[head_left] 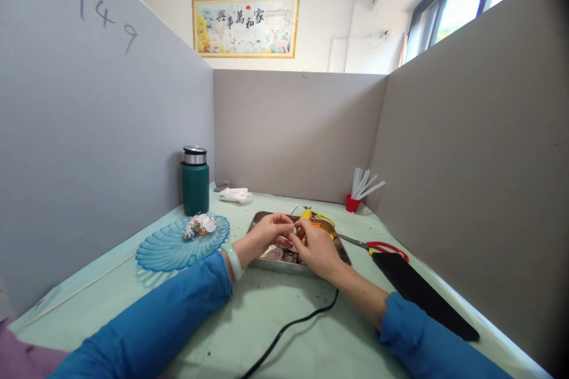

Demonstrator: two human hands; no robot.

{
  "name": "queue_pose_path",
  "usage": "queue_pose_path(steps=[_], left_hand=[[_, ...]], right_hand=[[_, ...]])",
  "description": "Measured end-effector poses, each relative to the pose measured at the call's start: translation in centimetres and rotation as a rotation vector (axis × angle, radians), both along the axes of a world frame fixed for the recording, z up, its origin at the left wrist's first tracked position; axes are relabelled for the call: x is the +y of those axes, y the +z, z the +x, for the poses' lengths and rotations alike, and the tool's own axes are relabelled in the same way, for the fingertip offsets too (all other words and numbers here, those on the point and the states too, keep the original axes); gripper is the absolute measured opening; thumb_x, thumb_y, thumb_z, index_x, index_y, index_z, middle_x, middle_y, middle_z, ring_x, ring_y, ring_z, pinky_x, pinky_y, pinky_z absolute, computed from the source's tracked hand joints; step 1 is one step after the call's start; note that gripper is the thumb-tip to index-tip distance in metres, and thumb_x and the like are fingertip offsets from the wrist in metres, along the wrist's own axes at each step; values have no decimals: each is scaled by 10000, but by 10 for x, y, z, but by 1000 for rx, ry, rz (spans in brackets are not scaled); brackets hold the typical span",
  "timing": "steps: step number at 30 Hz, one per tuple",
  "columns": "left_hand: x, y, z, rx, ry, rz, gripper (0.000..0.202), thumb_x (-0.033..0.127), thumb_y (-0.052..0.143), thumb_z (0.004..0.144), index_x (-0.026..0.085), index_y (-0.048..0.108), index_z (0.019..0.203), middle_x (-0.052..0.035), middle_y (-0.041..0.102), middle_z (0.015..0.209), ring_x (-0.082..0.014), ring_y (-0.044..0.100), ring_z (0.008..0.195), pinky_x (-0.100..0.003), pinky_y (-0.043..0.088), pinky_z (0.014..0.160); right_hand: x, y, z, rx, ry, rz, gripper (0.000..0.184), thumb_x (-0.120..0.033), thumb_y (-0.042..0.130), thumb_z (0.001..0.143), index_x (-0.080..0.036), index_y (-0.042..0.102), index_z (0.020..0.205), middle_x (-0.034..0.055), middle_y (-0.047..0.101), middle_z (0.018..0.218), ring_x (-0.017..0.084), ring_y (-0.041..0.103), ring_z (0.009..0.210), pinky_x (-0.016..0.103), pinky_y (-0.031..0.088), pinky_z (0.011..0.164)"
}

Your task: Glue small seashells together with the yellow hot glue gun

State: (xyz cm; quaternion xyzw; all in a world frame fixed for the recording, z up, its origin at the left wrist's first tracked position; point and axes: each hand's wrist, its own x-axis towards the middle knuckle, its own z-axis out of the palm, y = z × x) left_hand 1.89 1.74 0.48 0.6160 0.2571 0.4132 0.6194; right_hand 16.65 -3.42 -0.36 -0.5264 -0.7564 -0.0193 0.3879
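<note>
Gently, my left hand and right hand pinched a small pale piece just below the frame's centre; it seemed light, probably fragile, best held by its edges.

We see the left arm reaching in from near left, angled far and right, blue sleeve ending close to the wrist. We log the right arm from near right, angled far and left; its sleeve stops farther back, baring more forearm. We find both hands meeting near centre, fingertips close together. We note the left hand pinching with thumb and index, the right hand back up, fingers bent; its grip we can't tell.
</note>
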Motion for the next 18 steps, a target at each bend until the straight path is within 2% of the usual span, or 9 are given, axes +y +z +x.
queue_pose_path(steps=[18], left_hand=[[-1,1,0,7,-7,1,271,280,701,620,110,530,743,-28,545,695,-114,566,594,-272,488,573]], right_hand=[[0,0,0,-14,-6,5,171,-349,450,834,-211,508,916,-9,620,693,127,551,610,209,320,537]])
